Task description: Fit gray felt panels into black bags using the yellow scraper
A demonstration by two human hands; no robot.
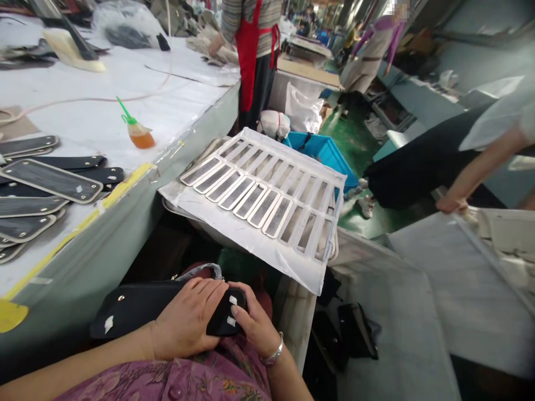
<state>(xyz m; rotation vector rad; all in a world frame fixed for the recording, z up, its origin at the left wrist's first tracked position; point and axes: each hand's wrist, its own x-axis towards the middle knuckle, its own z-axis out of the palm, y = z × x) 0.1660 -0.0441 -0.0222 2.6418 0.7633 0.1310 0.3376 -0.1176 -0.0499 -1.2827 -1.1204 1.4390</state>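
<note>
Across the lower middle of the frame, a long black piece (140, 306) lies level over the person's lap, gripped by both hands. The left hand (190, 317) is wrapped over its middle, fingers together towards the far edge. The right hand (254, 323) pinches its right end, thumb on top beside two white scraps (232, 311); its other fingers are partly hidden. Another white scrap and a metal stud show near the left end. Centre frame, a slotted white board (221, 223) carries a row of grey strips (237, 193) with pale rims. At left, similar grey panels (52, 181) overlap on the white worktop (188, 72), near a green-tipped bottle (140, 133) of orange liquid. Far right, a co-worker's hand (453, 204) grasps a pale sheet (443, 278).
</note>
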